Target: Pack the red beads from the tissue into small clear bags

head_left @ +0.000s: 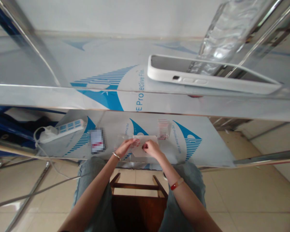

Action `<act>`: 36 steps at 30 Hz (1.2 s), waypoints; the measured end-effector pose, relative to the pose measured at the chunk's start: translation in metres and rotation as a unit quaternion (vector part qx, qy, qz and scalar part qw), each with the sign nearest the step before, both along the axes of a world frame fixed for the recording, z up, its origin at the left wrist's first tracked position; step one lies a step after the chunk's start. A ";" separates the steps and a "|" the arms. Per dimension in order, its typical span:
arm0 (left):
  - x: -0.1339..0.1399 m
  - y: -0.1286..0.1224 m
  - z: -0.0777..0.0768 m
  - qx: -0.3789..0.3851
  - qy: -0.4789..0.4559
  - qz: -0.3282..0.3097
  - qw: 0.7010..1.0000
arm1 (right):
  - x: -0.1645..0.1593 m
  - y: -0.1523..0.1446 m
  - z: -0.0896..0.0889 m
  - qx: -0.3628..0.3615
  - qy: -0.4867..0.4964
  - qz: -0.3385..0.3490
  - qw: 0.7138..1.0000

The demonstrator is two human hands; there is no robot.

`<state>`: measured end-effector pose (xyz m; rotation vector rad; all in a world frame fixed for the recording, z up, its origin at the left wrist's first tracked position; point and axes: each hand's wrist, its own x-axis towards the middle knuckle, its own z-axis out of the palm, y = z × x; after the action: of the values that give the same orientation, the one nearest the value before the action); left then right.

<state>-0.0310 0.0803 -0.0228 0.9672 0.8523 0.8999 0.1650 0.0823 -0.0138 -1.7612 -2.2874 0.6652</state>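
Note:
My left hand (128, 145) rests at the left edge of a pale rectangular card or sheet (143, 153), its fingers together around something shiny and see-through that is too small to name. Over the right part of the same sheet, my right hand (151, 148) is closed in a pinch. A small dark thing (144, 147) shows at its fingertips; its kind cannot be made out. Left of the sheet lies a thin clear plastic piece (120, 139). Behind and to the right sits a clear packet with reddish stripes (163, 129).
A lower shelf (215, 145) with printed protective film holds a phone (97, 141) and a white power strip (69, 128) with a cable. Above it, an upper shelf (99, 96) juts across, bearing a white phone case (207, 80) and clear plastic wrapping (228, 35).

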 end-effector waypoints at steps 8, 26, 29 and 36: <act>0.001 -0.001 0.006 -0.015 0.003 -0.007 1.000 | -0.005 -0.001 -0.001 -0.008 0.000 0.017 1.000; 0.003 -0.004 0.013 0.014 -0.010 -0.052 0.999 | -0.027 -0.012 0.016 0.056 0.423 -0.055 0.903; 0.004 -0.004 0.011 0.009 -0.008 -0.047 0.999 | -0.022 -0.010 0.019 0.080 0.407 -0.063 0.908; 0.000 0.001 0.006 -0.027 -0.025 -0.008 0.999 | 0.007 -0.002 0.013 0.018 0.186 -0.050 0.981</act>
<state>-0.0311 0.0814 -0.0172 0.8999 0.8206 0.8803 0.1715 0.0806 -0.0003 -1.5670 -1.9365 0.8459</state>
